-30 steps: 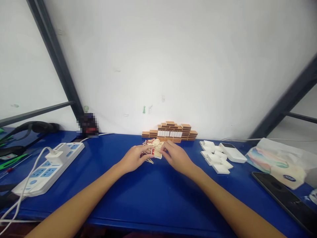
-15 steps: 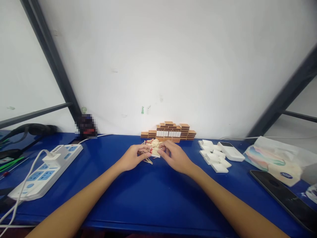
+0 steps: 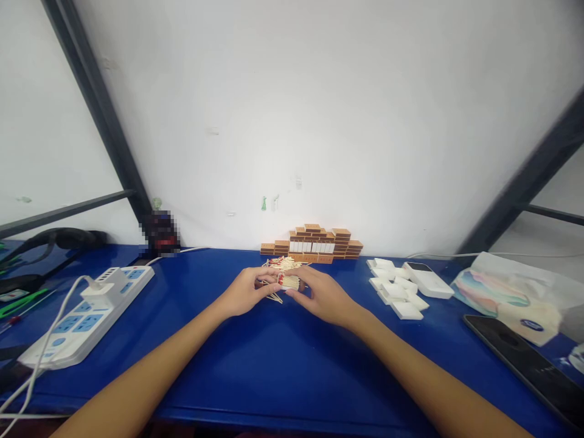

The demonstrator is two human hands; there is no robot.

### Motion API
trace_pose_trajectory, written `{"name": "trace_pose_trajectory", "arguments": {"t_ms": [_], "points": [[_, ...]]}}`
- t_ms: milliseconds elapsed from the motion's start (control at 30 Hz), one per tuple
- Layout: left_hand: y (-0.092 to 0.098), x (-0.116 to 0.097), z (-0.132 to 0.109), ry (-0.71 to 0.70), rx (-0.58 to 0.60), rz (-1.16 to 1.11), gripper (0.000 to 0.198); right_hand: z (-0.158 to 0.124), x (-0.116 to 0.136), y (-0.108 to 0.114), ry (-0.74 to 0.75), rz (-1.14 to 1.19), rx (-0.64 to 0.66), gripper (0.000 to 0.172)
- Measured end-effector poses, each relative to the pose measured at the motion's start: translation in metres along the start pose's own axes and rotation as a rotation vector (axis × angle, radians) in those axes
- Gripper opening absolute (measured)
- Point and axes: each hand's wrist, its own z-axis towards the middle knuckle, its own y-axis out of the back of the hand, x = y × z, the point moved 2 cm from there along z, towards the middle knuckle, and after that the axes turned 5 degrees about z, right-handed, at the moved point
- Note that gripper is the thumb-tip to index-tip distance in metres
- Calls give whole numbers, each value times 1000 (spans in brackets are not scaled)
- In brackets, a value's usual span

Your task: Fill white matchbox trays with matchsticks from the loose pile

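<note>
One blue table (image 3: 283, 365) against a white wall. One white power strip (image 3: 86, 313) at far left, a plug and cable in it. One tissue pack (image 3: 506, 295) at far right. One black phone (image 3: 524, 359) lies in front of the pack, cut off by the frame edge.

One stack of brown matchboxes (image 3: 314, 243) against the wall; boxes too small to count. White inner trays (image 3: 395, 289) sit in a cluster right of centre, roughly seven, overlapping. One flat white device (image 3: 426, 278) just beside them.

One loose matchstick pile (image 3: 283, 264) before the stack, partly hidden by fingers.

Two hands, at table centre. Left hand (image 3: 249, 291) and right hand (image 3: 319, 295) both pinch one match bundle (image 3: 289, 281), red tips leftward, held between them just above the table. Whether it sits in a tray: cannot tell.
</note>
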Motion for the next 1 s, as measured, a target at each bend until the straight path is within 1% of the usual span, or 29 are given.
{"name": "trace_pose_trajectory", "arguments": {"t_ms": [100,200,400,533,633,700,767,800,833,867,900,933,1000], "points": [[3,-1,1,-3,-13,-14,41,0,-4,-2,-30,-1,-9,40],[6,-1,0,24,-17,-25,44,0,-8,-3,-49,7,-1,41],[2,2,0,44,23,-50,45,0,-14,-4,-75,20,51,41],[2,1,0,37,24,-59,45,1,-12,-3,-98,10,55,43],[3,1,0,43,18,-95,45,2,-10,-1,-113,56,40,43],[2,1,1,61,12,-151,47,2,-14,1,-145,135,22,50],[2,1,2,78,-17,-217,51,3,-23,4,-191,249,-3,63],[1,1,2,85,-40,-245,53,4,-31,6,-217,303,-23,68],[1,0,2,90,-65,-265,55,5,-40,9,-240,345,-48,68],[0,-1,2,94,-84,-277,56,7,-51,12,-266,366,-90,61],[-2,-3,2,99,-91,-279,57,9,-62,17,-305,367,-171,51],[-5,-5,1,104,-84,-275,57,11,-75,23,-355,367,-284,46],[-12,-10,-2,107,-43,-249,56,15,-100,38,-464,405,-582,45]]}}
